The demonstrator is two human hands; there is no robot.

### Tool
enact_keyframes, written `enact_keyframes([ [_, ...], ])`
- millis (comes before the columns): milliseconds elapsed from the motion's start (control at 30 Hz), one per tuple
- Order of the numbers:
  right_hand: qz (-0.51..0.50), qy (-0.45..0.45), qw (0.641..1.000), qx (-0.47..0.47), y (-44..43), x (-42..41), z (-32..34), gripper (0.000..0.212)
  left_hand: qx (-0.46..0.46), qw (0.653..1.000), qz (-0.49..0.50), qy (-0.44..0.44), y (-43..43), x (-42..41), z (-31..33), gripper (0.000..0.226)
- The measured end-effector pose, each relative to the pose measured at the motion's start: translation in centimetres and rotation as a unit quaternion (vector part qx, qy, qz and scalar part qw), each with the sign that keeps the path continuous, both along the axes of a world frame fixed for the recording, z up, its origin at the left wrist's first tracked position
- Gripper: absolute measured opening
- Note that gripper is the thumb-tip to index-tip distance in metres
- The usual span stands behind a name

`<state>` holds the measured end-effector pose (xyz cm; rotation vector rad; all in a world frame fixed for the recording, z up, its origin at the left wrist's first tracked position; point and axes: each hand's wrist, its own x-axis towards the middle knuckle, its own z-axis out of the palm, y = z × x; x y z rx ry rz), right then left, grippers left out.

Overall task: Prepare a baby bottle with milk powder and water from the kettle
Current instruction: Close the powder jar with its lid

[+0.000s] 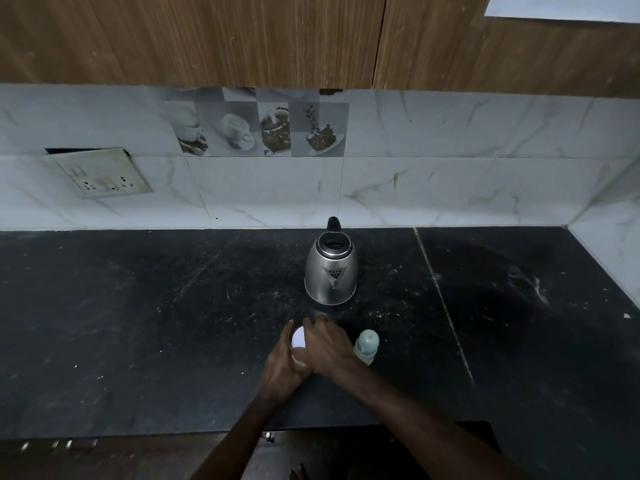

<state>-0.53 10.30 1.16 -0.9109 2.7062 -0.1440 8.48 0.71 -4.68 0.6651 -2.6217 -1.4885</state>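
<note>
Left hand [282,370] is wrapped round a small white round tub [298,338] on the black counter [138,306], right hand [325,344] clasped over its lid. Opening is judged under way; next, powder is wanted in the green-capped baby bottle [367,345] just right.

silver kettle [330,274], black counter [138,323]

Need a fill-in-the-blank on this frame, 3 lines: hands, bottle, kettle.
1. The left hand and right hand both grip a ____ container.
2. The baby bottle stands to the ____ of the container.
3. The kettle has its spout toward the person and its handle toward the ____.

Missing words: white; right; wall.
</note>
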Motion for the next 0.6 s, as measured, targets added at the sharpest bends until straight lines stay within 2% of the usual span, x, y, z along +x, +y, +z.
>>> enact_keyframes([
  [100,-0.005,0.019,0.999,0.025,-0.4,-0.5,0.2,0.051,0.013,1.0,0.008,-0.01,0.1,-0.1,0.3,0.12],
  [233,0.024,0.01,0.997,0.076,-0.6,-1.4,1.0,0.04,0.049,0.998,0.02,-0.02,0.0,-0.1,0.4,0.125],
  [367,0.088,-0.047,0.994,0.044,0.1,-1.8,1.5,0.058,0.045,0.999,0.025,-0.018,-0.1,-0.3,0.7,0.122],
  [600,0.07,-0.025,0.993,0.092,0.2,-1.2,1.5,0.061,0.051,0.998,0.021,-0.031,-0.2,-0.3,0.6,0.125],
])
